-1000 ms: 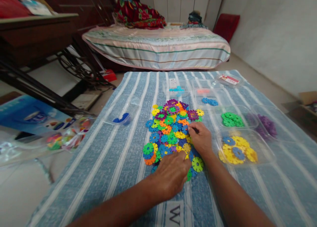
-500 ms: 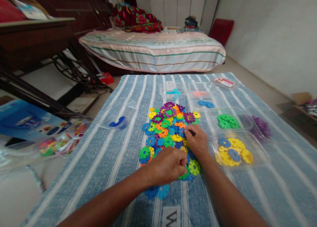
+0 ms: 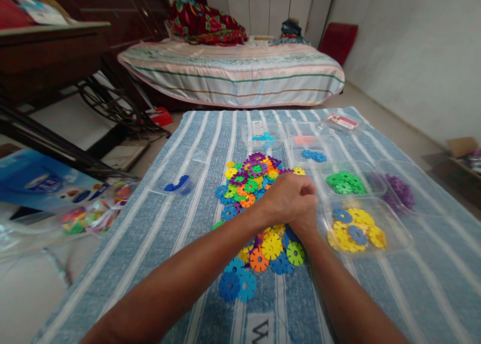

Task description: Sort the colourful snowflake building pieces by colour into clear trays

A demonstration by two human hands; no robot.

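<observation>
A heap of notched plastic discs (image 3: 272,246) in yellow, orange, blue, green and purple lies at the middle of the cloth-covered table. My left hand (image 3: 291,196) is over the right part of the heap, fingers curled closed; anything inside them is hidden. Behind and below it, my right hand (image 3: 306,219) is mostly covered, its fingers out of sight. Both hands overlap. Nearest on the right is a clear tray (image 3: 398,239) holding yellow discs and a couple of blue ones. At the heap's near end lie a dark blue disc (image 3: 229,286) and a light blue disc (image 3: 247,287).
Further right are trays of green discs (image 3: 345,183) and purple square pieces (image 3: 398,193). Trays with blue discs (image 3: 314,155) and light blue pieces (image 3: 265,137) stand behind the heap. On the left, another tray holds dark blue pieces (image 3: 176,184). A bed (image 3: 233,78) stands beyond the table.
My left hand has moved up and right from the heap's near end to my right hand. The green disc that was under it no longer shows there; yellow and orange discs are uncovered.
</observation>
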